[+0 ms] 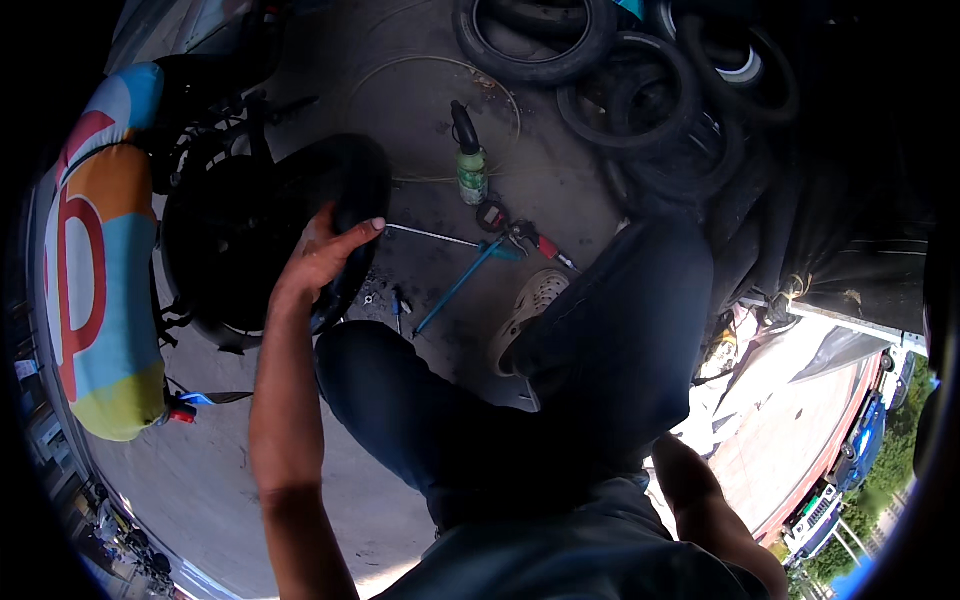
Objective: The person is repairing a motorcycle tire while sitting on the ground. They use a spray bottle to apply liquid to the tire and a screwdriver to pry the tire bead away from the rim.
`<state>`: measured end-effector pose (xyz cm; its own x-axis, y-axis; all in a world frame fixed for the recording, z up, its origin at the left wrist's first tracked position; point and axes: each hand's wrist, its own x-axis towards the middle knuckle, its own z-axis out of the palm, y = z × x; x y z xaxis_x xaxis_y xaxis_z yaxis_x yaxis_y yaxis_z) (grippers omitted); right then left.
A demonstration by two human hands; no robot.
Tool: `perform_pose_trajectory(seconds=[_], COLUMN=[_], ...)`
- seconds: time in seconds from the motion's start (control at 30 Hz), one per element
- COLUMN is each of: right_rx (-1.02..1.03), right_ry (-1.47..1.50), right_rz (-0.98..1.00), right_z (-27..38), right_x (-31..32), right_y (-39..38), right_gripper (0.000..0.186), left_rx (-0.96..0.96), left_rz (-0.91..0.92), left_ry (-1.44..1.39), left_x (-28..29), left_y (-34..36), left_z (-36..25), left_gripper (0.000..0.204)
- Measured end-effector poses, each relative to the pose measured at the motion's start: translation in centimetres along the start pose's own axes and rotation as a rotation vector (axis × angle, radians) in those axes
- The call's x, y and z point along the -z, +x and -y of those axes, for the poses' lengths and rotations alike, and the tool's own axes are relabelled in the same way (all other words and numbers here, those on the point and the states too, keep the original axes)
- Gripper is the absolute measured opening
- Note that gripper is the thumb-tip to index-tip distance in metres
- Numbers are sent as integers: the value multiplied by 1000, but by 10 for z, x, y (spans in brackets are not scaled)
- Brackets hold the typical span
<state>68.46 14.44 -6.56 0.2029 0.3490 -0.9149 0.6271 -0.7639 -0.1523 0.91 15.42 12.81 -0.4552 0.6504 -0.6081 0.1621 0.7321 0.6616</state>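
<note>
My left hand (325,255) is on the black tyre (365,185) of a wheel to my left. Its thumb stretches right across the tread, while the other fingers curl over the tyre and are partly hidden. Beside the thumb tip, in the picture, begins a thin silver rod (430,235) running right to a teal handle (500,251). The wheel (235,250) is dark, its hub hard to make out. Of my right arm (705,500) only a part shows at the lower right; the hand is hidden behind my raised leg.
Ahead stands a green bottle (472,177) with a black top. Near it lie a gauge (492,215) with a red-handled inflator (548,248), a blue rod (455,290) and small tools (400,305). Loose tyres (630,95) pile up at far right. A colourful padded cover (105,250) is left.
</note>
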Motion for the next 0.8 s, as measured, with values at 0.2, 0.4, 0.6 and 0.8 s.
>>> perform_pose_trajectory(seconds=[0.2,0.4,0.6,0.8], right_rx=[166,776,1568,1354], right_ry=[-141,-67,-160,-1200], right_rz=[-6,-193,-288,-172], right_z=[78,285,507,599], right_x=[33,101,64,-79], right_y=[54,46,-176,-186], right_gripper=[47,41,55,65], left_rx=[62,62,66,49], left_rz=[-46,-110,-207,-270], left_ry=[187,83,499,551], left_x=[-12,-4,-10,-14], left_y=[-15,-51,-52,-47], left_z=[11,16,0,-8], left_gripper=[128,121,119,83])
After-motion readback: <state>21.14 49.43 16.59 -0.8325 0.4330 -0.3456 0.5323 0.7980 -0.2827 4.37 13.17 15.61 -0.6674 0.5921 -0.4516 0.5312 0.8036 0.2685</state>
